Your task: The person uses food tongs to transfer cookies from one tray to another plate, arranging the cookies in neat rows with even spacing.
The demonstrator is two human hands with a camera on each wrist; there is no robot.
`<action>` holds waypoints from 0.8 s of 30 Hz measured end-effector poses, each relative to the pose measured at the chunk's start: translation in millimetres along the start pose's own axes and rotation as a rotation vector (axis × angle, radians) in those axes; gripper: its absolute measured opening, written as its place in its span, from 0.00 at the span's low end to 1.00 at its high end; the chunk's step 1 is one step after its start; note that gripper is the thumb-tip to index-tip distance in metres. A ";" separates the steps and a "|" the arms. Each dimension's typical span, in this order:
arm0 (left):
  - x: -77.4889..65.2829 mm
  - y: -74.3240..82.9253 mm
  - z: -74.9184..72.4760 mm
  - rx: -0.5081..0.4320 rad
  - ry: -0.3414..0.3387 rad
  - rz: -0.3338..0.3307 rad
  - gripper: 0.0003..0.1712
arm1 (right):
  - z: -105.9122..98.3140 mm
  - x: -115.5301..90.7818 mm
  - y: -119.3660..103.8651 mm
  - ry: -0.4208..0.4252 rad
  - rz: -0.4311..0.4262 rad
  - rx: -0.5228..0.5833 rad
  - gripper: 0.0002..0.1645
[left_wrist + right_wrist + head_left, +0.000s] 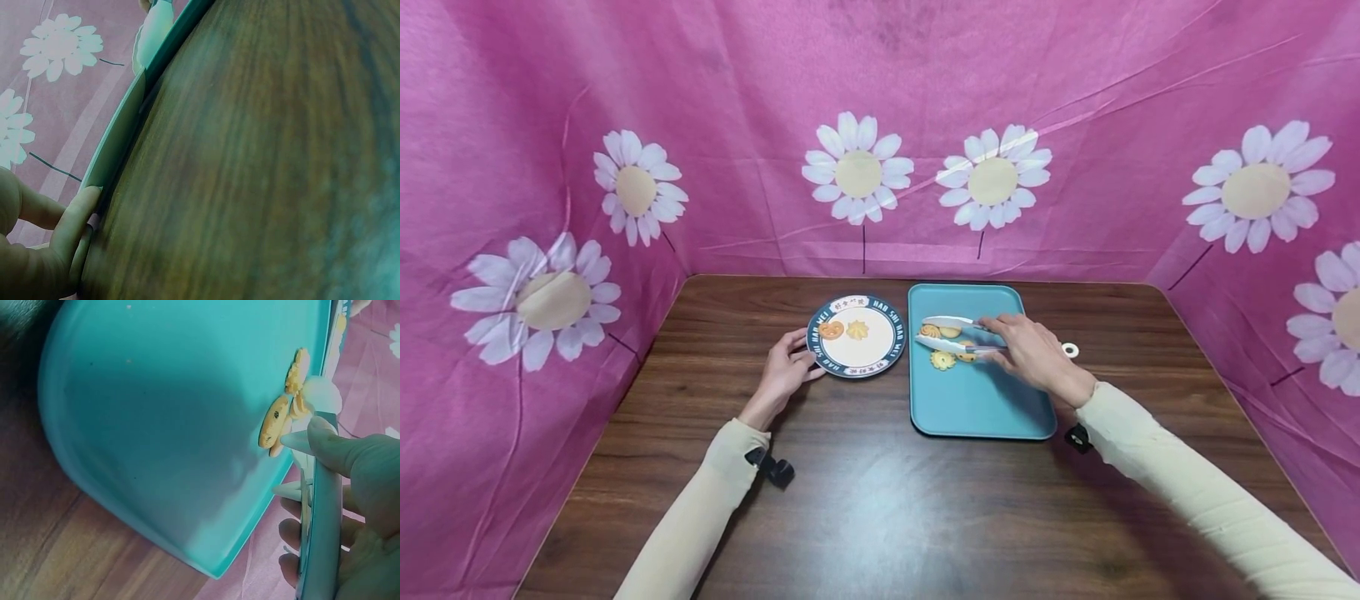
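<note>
My left hand (784, 367) grips the left rim of a round white plate (868, 360) with a dark blue lettered border. On that plate lie a pretzel-shaped cookie (831, 331) and a star-shaped cookie (857, 330). My right hand (1028, 350) holds metal tongs (326, 519) with pale tips, their arms spread apart over the blue tray (981, 404). Close around the tips sit a flower-shaped cookie (942, 360), a swirl cookie (929, 331), a round plain cookie (951, 332) and a chocolate chip cookie (273, 422).
Beside my right hand, a small white ring (1071, 350) shows over the wooden table (820, 500). Pink cloth (917, 250) printed with large daisies hangs behind and along both sides. The plate stands just left of the tray.
</note>
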State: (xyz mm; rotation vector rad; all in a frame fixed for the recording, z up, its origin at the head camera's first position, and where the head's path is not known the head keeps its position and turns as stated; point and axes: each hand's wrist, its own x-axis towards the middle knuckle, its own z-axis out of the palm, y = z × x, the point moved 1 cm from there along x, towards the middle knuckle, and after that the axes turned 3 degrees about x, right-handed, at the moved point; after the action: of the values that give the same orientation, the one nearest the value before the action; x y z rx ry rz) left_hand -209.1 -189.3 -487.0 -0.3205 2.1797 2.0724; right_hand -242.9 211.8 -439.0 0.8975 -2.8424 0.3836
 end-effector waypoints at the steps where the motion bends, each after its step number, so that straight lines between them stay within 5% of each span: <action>1: 0.1 -0.4 0.1 0.000 0.000 0.000 0.34 | 0.1 0.2 0.1 0.003 -0.004 -0.003 0.33; 24: -0.7 1.5 0.1 0.011 0.001 -0.010 0.34 | -4.6 14.6 -5.9 0.061 -0.029 0.005 0.32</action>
State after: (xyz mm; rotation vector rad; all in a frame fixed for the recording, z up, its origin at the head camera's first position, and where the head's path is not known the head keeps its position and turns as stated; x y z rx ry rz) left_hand -208.8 -189.1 -485.4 -0.3308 2.1839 2.0549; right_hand -251.1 200.5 -430.5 0.9108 -2.7715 0.4074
